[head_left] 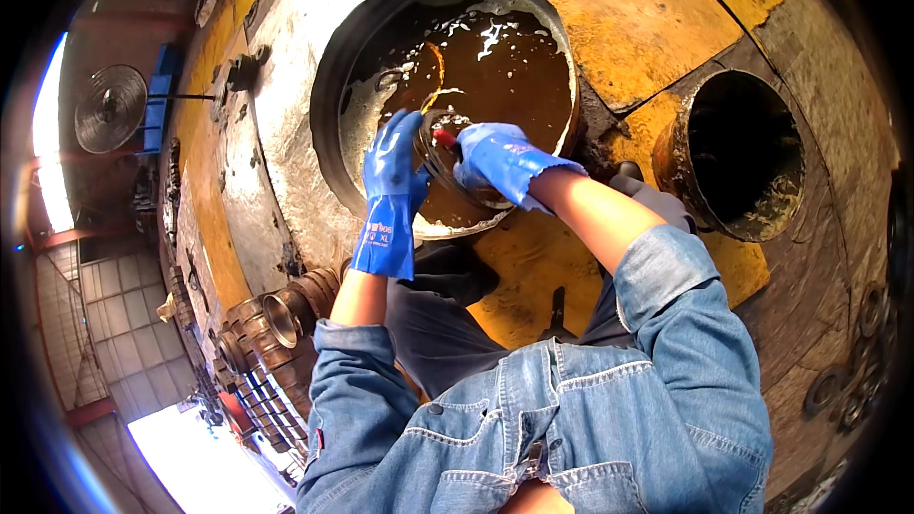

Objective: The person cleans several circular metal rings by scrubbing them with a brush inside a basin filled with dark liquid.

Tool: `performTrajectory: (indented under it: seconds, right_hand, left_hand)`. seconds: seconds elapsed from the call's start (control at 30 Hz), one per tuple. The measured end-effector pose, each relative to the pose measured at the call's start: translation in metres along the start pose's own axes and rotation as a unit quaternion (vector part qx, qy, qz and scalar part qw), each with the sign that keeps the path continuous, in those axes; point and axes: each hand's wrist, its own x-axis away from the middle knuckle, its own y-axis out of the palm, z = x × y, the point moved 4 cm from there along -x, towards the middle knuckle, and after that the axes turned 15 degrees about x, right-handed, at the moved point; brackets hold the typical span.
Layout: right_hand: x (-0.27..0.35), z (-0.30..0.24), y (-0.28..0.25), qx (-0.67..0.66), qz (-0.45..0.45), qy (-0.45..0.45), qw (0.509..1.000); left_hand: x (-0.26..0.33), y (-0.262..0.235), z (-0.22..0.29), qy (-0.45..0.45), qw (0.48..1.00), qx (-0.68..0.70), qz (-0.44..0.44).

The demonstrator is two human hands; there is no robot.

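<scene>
A wide black round tub [328, 124] holds murky brown liquid with foam and bright glare on its surface. Inside its near part is a dark ring-shaped metal part [436, 164], partly covered by my gloves. My left hand [390, 176], in a long blue rubber glove, grips the left side of this part, with thumb and fingers around its edge. In a matching glove, my right hand [500, 162] closes on a red-handled tool [445, 138] over the part; the tool's working end cannot be made out. A yellow-orange curved strip [437, 71] shows in the liquid beyond.
At right stands an open rusty metal drum [671, 157], dark inside. Stacked metal rings [276, 319] lie at lower left, and more dark rings [826, 390] lie at far right. Worn yellow and grey plates [628, 9] cover the floor. A round disc [111, 108] is at far left.
</scene>
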Motion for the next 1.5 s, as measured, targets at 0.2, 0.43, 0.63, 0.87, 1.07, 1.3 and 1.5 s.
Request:
performTrajectory:
  seconds: [0.2, 0.43, 0.63, 0.87, 1.07, 1.3, 1.5]
  right_hand:
    - [0.004, -0.036, 0.013, -0.011, -0.002, -0.059, 0.998]
    - [-0.042, 0.009, -0.005, -0.087, 0.134, 0.088, 0.983]
    - [-0.004, -0.045, -0.043, -0.345, 0.083, -0.177, 0.918]
    - [-0.078, 0.010, -0.013, -0.387, 0.181, -0.060, 0.902]
    - [-0.052, -0.055, -0.028, -0.232, 0.078, -0.228, 0.943]
    - [-0.080, 0.015, -0.015, -0.279, 0.150, 0.104, 0.943]
    - [-0.081, 0.050, 0.012, -0.276, 0.265, 0.149, 0.912]
  left_hand:
    - [0.084, 0.070, -0.091, -0.508, 0.300, 0.804, 0.073]
    - [0.085, 0.072, -0.104, -0.500, 0.394, 0.770, 0.052]
    - [0.097, 0.055, -0.087, -0.379, 0.552, 0.743, 0.011]
    - [0.081, 0.038, -0.053, -0.408, 0.514, 0.752, 0.062]
    - [0.089, 0.043, -0.066, -0.415, 0.536, 0.734, 0.051]
    - [0.076, 0.040, -0.058, -0.424, 0.566, 0.705, 0.054]
    - [0.079, 0.048, -0.067, -0.437, 0.541, 0.715, 0.067]
